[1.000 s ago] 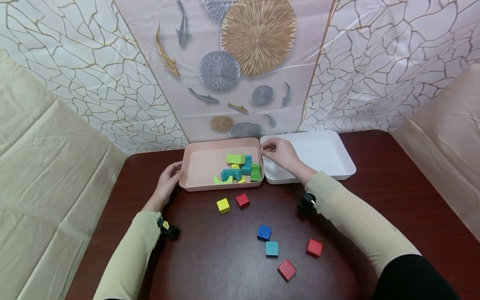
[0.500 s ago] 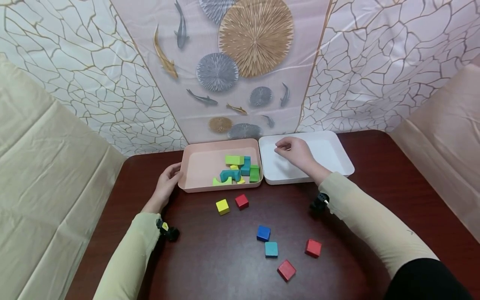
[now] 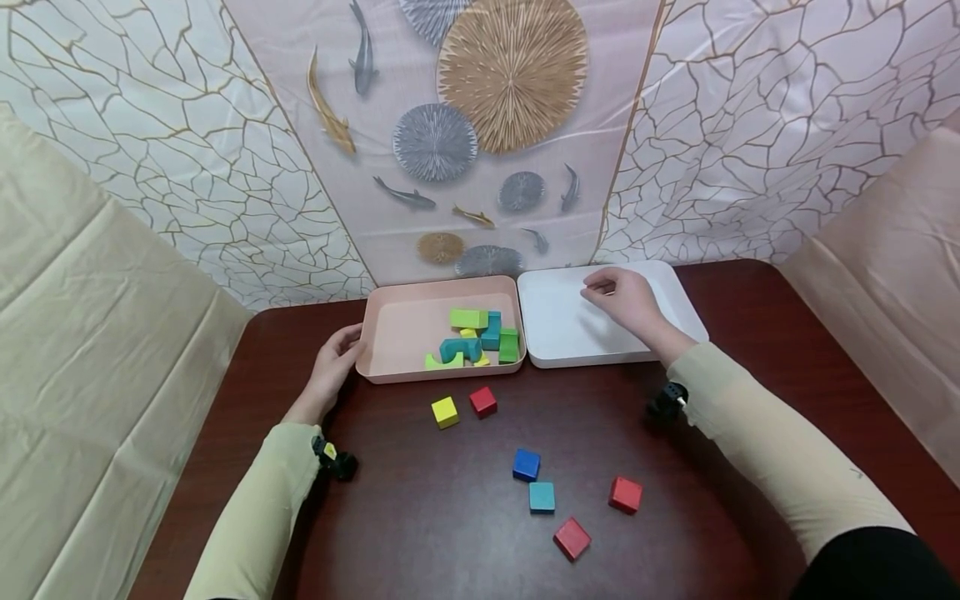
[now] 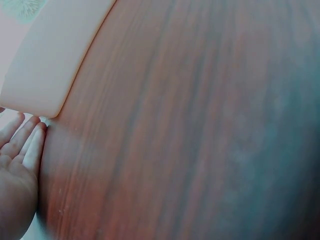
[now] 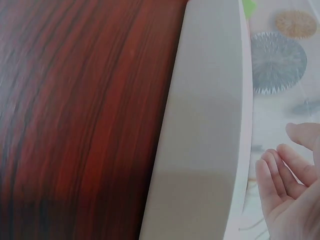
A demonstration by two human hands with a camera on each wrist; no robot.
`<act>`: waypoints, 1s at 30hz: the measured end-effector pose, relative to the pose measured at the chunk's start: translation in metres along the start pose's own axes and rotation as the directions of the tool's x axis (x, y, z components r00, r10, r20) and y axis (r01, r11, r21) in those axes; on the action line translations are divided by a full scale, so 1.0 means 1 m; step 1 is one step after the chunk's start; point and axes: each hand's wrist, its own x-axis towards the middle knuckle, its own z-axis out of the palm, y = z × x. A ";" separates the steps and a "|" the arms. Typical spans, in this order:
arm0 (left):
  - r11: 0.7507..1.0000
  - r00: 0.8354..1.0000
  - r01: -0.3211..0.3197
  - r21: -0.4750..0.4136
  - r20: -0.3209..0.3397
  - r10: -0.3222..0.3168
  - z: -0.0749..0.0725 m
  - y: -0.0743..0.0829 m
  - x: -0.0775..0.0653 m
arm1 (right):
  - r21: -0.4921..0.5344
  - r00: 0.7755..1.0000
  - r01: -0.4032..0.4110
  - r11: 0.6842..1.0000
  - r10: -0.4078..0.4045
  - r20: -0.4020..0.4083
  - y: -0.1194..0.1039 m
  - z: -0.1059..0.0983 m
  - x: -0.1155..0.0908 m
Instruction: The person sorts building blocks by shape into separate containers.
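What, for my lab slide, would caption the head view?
Left hand at a pink tray of blocks; right hand above a white tray.

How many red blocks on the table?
3: red block right of the yellow block; rightmost red block, right of the teal block; lowest red block in the head view. The right sleeve may hide others.
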 end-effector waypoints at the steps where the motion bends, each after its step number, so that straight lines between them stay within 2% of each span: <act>1: 1.000 1.000 0.000 0.001 0.000 0.000 0.000 0.000 0.000 | -0.007 1.000 -0.001 1.000 0.001 -0.004 0.002 -0.002 0.000; 11: 1.000 1.000 -0.005 -0.009 0.012 0.005 -0.002 0.001 -0.002 | -0.056 0.999 0.006 0.998 -0.008 -0.041 0.018 -0.028 -0.003; 17: 1.000 1.000 -0.001 0.001 0.013 0.000 -0.001 0.002 -0.002 | -0.084 0.998 -0.023 0.996 0.018 -0.054 0.024 -0.043 -0.007; 30: 1.000 1.000 -0.004 -0.012 0.014 0.004 -0.002 0.001 -0.002 | -0.121 0.993 -0.051 0.991 0.038 -0.113 0.048 -0.063 -0.014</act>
